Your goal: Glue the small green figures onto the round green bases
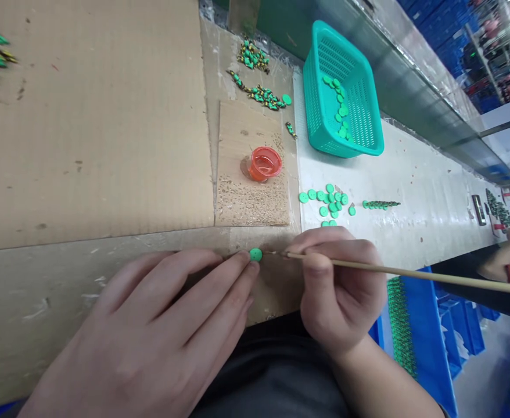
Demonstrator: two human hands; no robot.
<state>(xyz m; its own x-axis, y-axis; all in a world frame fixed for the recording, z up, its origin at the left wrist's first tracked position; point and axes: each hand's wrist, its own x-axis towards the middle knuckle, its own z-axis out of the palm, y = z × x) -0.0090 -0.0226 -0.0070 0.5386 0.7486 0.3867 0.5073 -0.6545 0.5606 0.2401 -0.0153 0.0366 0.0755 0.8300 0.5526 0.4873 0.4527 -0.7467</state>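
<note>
The left hand [159,331] lies flat and low on the desk [416,186], its grip closed only at the fingertips [248,264], which pin a small green disc [255,254] against the cardboard at the near edge, seemingly so the piece cannot slide while it is worked on. The right hand [340,290] has its grip closed around a thin wooden brush [394,271], held like a pen close to the tip; the tip points left and sits just beside the disc, and the long handle trails off to the right. Holding it so short looks like a way to steady a fine stroke.

Just beyond the hands, a small orange cup [264,163] stands on a speckled cardboard square [250,200], near enough for the brush to reach. To its right, a loose cluster of green discs [330,202] lies on the white surface, and farther off a teal basket [370,104] holds more of them. Finished-looking green and yellow pieces [259,93] lie in rows at the far side. At the far right, another person's hand [505,261] rests by the desk edge.
</note>
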